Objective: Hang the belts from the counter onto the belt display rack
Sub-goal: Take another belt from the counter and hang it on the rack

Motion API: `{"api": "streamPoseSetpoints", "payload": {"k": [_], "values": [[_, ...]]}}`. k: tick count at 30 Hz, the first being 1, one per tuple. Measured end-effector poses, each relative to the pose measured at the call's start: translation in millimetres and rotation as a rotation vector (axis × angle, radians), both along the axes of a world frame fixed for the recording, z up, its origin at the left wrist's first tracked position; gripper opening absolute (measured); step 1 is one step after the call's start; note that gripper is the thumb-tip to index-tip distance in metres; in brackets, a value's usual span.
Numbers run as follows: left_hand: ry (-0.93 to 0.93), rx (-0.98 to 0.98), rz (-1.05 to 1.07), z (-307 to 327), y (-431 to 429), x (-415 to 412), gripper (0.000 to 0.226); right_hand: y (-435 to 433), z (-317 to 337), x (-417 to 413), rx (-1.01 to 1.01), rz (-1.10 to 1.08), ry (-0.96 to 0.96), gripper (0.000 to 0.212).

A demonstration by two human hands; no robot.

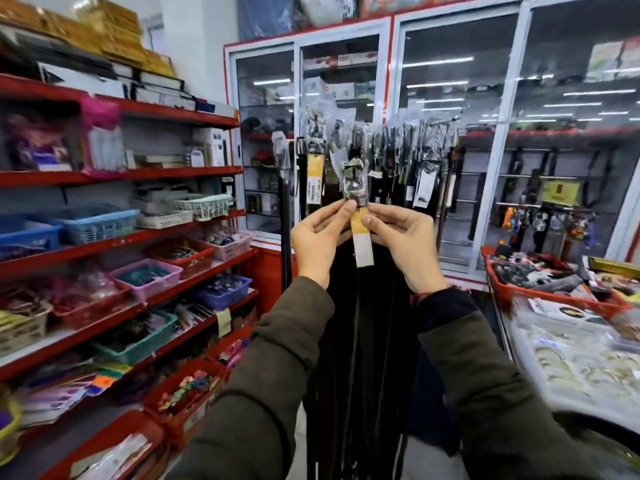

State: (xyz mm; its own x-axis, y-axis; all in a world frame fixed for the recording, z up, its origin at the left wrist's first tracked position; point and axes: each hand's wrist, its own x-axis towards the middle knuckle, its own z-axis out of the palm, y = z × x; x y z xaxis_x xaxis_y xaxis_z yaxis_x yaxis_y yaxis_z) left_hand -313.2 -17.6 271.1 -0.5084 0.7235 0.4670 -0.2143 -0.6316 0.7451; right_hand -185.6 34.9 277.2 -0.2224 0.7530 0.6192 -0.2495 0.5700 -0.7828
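Observation:
Both my hands hold one dark belt [354, 181] upright at chest height, just below its plastic-wrapped buckle. My left hand [320, 233] pinches it from the left, my right hand [403, 237] from the right. A yellow and white tag [362, 242] hangs from the belt between my thumbs, and its strap drops straight down. Right behind it stands the belt display rack [440, 122], a horizontal bar crowded with several hanging belts in plastic sleeves. The held buckle sits a little below the bar, in front of the hung belts.
Red shelves [121, 244] with baskets of small goods fill the left side. Glass-door cabinets [485, 133] stand behind the rack. At right a counter [571, 348] carries a red tray [554, 296] of items and packets of jewellery.

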Motion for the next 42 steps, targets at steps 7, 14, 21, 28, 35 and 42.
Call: {"api": "streamPoseSetpoints", "payload": {"k": [7,14,21,28,35,42], "values": [[0.067,0.097,0.076,53.6,-1.0,-32.3,0.03,-1.3,54.1,-48.1,0.016,0.111,0.177,0.026],[0.037,0.087,0.142,87.6,-0.3,-59.8,0.028,-2.2,90.2,-80.2,-0.01,0.14,0.16,0.031],[0.004,-0.041,0.126,99.0,11.2,-80.2,0.034,7.4,105.9,-99.1,-0.117,0.145,0.109,0.024],[0.019,-0.114,0.112,92.4,24.8,-85.3,0.031,21.9,98.9,-104.0,-0.194,0.082,0.039,0.024],[0.578,-0.051,0.678,63.0,35.1,-64.7,0.039,31.6,68.4,-91.3,0.186,-0.396,-0.186,0.028],[1.032,0.074,1.018,15.8,45.3,-26.6,0.041,41.1,12.2,-48.0,0.479,-0.797,-0.343,0.042]]}}
